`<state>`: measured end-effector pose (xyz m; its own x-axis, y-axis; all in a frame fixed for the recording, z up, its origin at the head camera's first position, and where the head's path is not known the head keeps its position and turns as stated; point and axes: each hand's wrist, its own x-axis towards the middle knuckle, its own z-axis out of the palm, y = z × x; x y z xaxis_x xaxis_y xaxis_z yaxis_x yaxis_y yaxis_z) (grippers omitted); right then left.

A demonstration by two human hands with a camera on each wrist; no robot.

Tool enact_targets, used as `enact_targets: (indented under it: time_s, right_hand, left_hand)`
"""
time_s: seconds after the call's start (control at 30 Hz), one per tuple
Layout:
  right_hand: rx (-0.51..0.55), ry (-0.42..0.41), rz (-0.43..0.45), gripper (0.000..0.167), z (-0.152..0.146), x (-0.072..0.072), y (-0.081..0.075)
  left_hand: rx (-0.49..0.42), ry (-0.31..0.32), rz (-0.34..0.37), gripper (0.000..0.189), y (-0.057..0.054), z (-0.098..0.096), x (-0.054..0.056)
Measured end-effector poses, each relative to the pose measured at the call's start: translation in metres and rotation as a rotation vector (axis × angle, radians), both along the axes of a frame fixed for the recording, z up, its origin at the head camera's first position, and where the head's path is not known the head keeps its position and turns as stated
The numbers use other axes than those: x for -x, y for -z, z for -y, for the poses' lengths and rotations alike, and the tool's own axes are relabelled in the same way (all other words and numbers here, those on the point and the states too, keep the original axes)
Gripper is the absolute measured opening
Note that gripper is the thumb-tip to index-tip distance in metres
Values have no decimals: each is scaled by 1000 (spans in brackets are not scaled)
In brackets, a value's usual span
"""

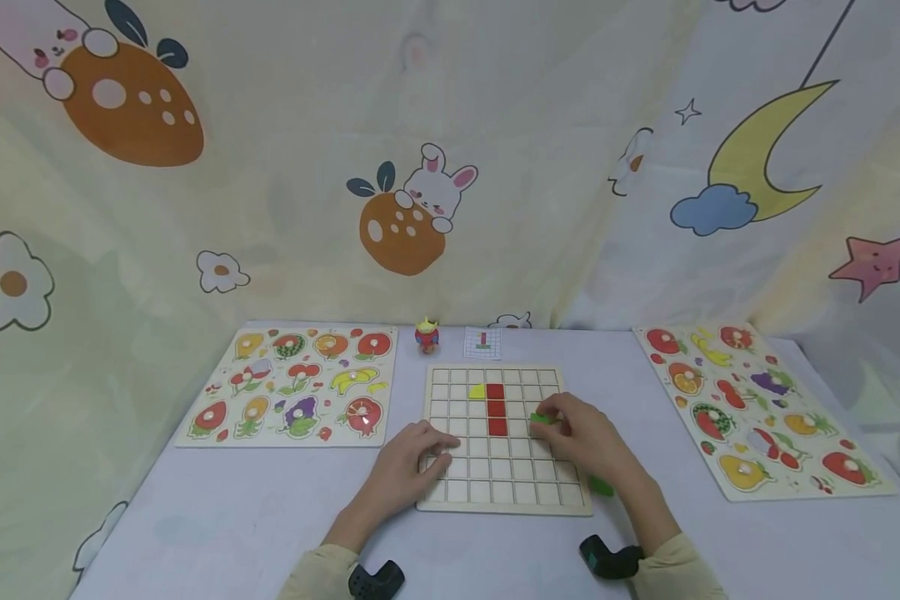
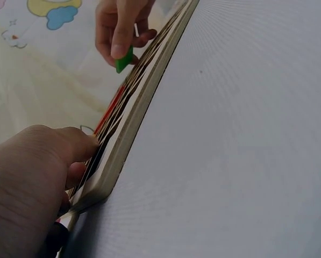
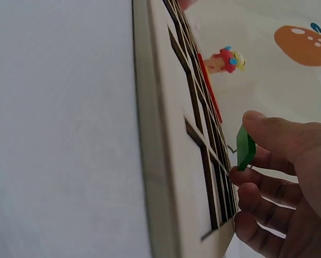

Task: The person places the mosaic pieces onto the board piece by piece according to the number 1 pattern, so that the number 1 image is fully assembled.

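A wooden grid board (image 1: pixel 507 497) lies flat on the white table. Three red squares (image 1: pixel 497 408) stand in a column on it, with a yellow piece (image 1: pixel 477 391) left of the top one. Over the board's right side, my right hand (image 1: pixel 587 435) pinches a small green tile (image 3: pixel 246 149) between thumb and fingers, its other fingers loosely bent. At the opposite edge rests my left hand (image 1: pixel 407 463), fingertips on the board and nothing held. More green (image 1: pixel 602 486) shows by the board's lower right edge, partly hidden under my right wrist.
Behind the board lie a small pattern card (image 1: pixel 483 342) and a toy figure (image 1: pixel 427 336). Fruit puzzle boards flank it, one on the left (image 1: pixel 217 383) and one on the right (image 1: pixel 776 433). A printed cloth (image 1: pixel 292 208) hangs at the back.
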<state>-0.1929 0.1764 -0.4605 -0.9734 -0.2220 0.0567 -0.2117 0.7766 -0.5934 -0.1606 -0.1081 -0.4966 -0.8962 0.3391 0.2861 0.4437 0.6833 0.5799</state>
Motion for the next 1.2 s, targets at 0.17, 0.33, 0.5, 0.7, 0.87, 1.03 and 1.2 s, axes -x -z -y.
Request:
enact_targets:
  time_s: [0.17, 0.33, 0.5, 0.7, 0.87, 1.03, 1.2]
  right_hand:
    - [-15, -24, -9, 30, 8, -3, -3]
    - [-40, -54, -19, 27, 17, -4, -4]
    - [-49, -72, -48, 23, 27, -5, -4]
    - [-57, -65, -15, 25, 38, -9, -5]
    - [-55, -73, -10, 24, 43, -11, -4]
    - [-59, -112, -70, 21, 47, -13, -3]
    - [-81, -147, -120, 21, 52, -16, -1]
  left_hand:
    - [0, 2, -2, 20, -1, 0, 0]
    - [4, -2, -2, 20, 1, 0, 0]
    - [4, -6, -4, 20, 2, 0, 1]
    - [11, -3, -5, 20, 2, 0, 1]
    - [15, -3, 8, 20, 1, 0, 1]
    - [14, -1, 7, 20, 2, 0, 1]
    - [7, 1, 3, 19, 2, 0, 1]
